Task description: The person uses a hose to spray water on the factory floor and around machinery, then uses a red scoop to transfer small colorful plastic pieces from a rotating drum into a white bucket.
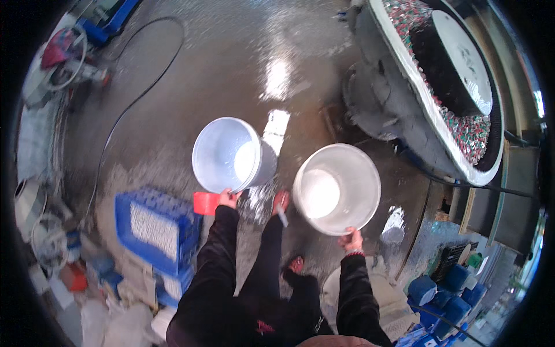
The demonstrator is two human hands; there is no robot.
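Two round, smooth white plastic pails hung over the wet, glossy floor (231, 52), both empty, mouths tilted up. The left hand (228, 198) was closed on the rim of the left pail (228, 153), a red scoop (206, 203) beside it. The right hand (351, 238) gripped the right pail (337, 188) by its rim. Left of that pail stood a ribbed blue crate (156, 225); right, a round drum (439, 81) of bottle caps. Bare floor stretched ahead.

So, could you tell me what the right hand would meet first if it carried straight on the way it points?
The right hand already grips the white bucket; beyond it probably the wet floor, though depth is unclear.
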